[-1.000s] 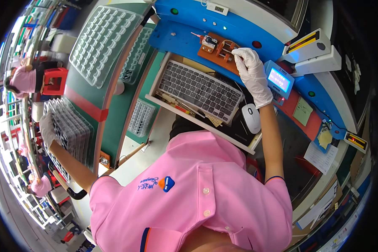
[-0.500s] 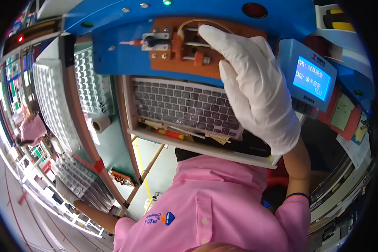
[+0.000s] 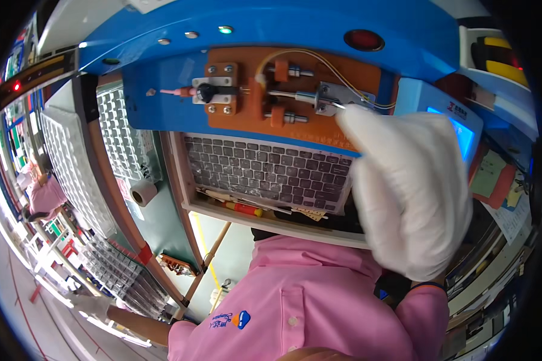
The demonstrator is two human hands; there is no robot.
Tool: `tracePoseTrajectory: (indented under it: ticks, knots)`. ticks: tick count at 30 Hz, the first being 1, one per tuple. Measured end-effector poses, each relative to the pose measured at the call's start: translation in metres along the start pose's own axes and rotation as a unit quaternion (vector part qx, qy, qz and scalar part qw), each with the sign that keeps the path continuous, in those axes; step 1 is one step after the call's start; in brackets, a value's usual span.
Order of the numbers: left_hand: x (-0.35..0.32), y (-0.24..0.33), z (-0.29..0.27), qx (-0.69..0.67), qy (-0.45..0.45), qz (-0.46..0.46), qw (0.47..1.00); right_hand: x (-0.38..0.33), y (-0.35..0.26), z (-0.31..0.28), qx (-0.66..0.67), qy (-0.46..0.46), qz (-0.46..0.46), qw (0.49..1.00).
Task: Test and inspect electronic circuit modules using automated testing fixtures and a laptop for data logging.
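Gloved right hand [image 3: 412, 192] has moved rightward and nearer the wearer relative to the orange-brown fixture [image 3: 316, 75] since half a second earlier, baring more of the fixture's right portion. The fixture sits on the blue machine base [image 3: 153, 111], its long axis running left to right, roughly parallel to the keyboard [image 3: 265, 171]; a slim pink-tipped pin [image 3: 177, 92] projects from its left side, pointing left, in line with the metal rod [image 3: 286, 94]. Small, indistinct lettering [image 3: 322, 140] follows the fixture's near edge. At its right end the right hand's grip is narrow, fingers drawn together beside a metal plate [image 3: 349, 93]; whether anything is held cannot be told. To the right, a blue display unit [image 3: 412, 93] bears printed characters, its lit screen largely hidden by the hand. Nearer the wearer, the keyboard lies in a white drawer [image 3: 283, 228]. The pink shirt [image 3: 337, 295] carries a blue-and-orange emblem [image 3: 242, 319] with script. Far left, the gloved left hand [image 3: 93, 305] is blurred near stacked clear trays [image 3: 126, 271]; its grip cannot be judged.
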State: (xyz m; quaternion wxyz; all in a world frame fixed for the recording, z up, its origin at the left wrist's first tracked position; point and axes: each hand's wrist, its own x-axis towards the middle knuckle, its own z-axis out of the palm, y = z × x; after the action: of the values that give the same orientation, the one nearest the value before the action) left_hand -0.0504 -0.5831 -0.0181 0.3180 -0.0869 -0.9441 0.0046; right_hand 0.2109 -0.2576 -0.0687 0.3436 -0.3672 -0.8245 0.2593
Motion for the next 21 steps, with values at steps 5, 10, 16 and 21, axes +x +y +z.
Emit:
tracePoseTrajectory:
  ticks: [5, 10, 16, 21]
  knots:
    - [0.167, 0.044, -0.013, -0.262, 0.053, 0.136, 0.954, 0.004, -0.007, -0.045, -0.144, -0.065, -0.018, 0.987]
    - [0.077, 0.115, -0.015, -0.447, -0.216, 0.252, 0.831, 0.036, -0.026, 0.029, -0.147, -0.026, -0.187, 0.971]
    - [0.010, 0.225, 0.015, -0.657, -0.375, 0.208, 0.620, 0.044, -0.027, 0.079, -0.154, -0.096, -0.200, 0.963]
    - [-0.023, 0.272, 0.046, -0.670, -0.283, 0.328, 0.603, 0.035, -0.032, 0.043, -0.086, -0.029, -0.168, 0.982]
